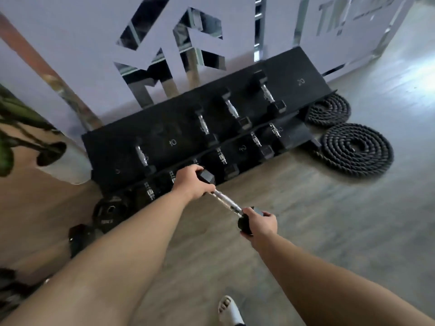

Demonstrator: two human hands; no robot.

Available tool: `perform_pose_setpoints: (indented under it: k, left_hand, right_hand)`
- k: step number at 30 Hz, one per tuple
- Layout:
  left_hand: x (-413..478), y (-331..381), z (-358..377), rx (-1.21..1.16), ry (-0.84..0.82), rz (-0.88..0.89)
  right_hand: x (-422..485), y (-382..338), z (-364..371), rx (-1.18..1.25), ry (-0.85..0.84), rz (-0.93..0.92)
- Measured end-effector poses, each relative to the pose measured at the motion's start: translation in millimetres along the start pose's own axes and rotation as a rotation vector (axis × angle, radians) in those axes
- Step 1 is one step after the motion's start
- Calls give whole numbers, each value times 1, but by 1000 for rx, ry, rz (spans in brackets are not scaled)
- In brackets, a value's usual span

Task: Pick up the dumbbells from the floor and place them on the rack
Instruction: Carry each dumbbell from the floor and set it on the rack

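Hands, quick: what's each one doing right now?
Left hand: closed on far head of the black hex chrome-handled dumbbell.
Right hand: closed on its near head.

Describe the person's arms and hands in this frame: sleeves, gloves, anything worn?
Both forearms are bare up to the frame edge: no sleeves in view. The left hand and right hand have no gloves, and no rings, watch, straps or wristbands can be made out, though the picture is soft. The only worn item showing is a white open-toed slide sandal on one foot at the bottom edge.
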State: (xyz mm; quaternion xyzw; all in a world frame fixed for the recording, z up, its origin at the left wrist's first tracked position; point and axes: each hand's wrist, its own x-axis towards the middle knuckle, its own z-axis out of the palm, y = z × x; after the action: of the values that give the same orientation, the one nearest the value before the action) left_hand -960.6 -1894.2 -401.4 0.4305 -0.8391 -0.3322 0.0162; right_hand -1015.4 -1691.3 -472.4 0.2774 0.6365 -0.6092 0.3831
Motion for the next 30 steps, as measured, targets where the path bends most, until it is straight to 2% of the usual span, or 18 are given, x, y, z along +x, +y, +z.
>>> perform_pose_setpoints:
  k: [8,14,23,30]
  left_hand:
    - [82,-87,-76,70,36,-44]
    - [154,-109,-107,83,116,-38]
    - [238,-139,-170,130,165,-97]
    - [291,-196,-227,234,87,-74]
  right_hand:
    - [10,19,141,-10,-72,87]
    - [55,-7,221,-80,-123,100]
    - [101,-49,334,-308,-246,91]
    - [95,-24,425,-389,-295,162]
